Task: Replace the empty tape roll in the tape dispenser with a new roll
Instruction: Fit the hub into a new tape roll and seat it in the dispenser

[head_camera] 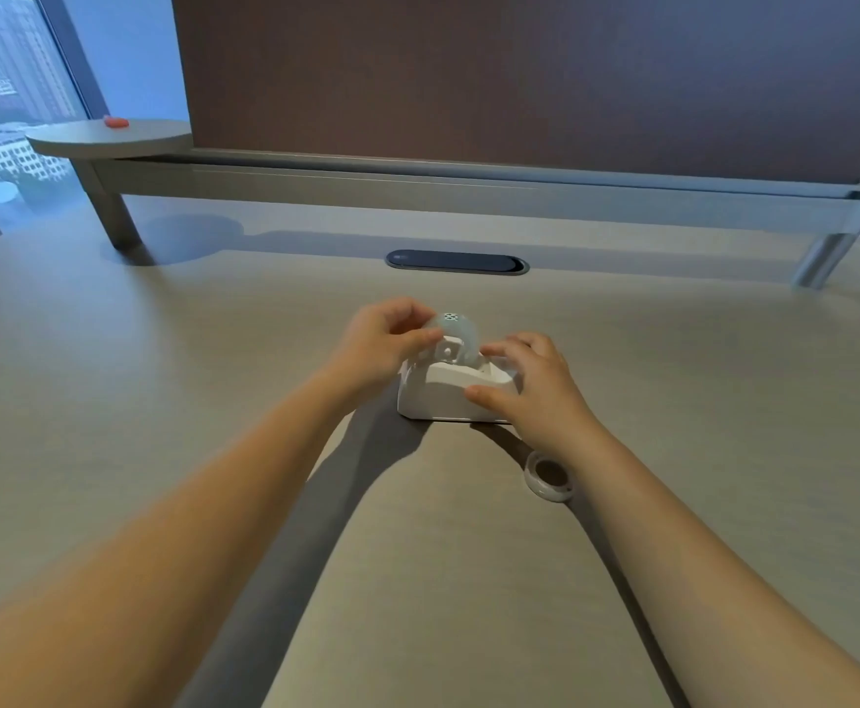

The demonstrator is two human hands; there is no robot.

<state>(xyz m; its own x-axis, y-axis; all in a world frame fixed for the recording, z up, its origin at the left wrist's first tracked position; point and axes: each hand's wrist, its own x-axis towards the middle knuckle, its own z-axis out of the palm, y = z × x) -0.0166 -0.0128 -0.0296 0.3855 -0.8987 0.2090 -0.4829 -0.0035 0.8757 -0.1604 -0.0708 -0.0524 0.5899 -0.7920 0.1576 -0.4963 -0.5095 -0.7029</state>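
Note:
A white tape dispenser [443,396] stands on the beige desk in the middle of the view. My left hand [382,344] pinches a pale translucent tape roll [456,329] with a white hub, held just above the dispenser's left end. The dispenser's right end is gripped by my right hand [530,390], thumb on the near side and fingers over the top. A thin empty clear tape ring [549,476] lies flat on the desk to the near right, partly behind my right forearm.
A dark oval cable grommet [456,261] sits in the desk behind the dispenser. A brown partition screen on metal legs [520,94] closes the far edge. A round side shelf [111,138] with a small red object [115,122] is at far left.

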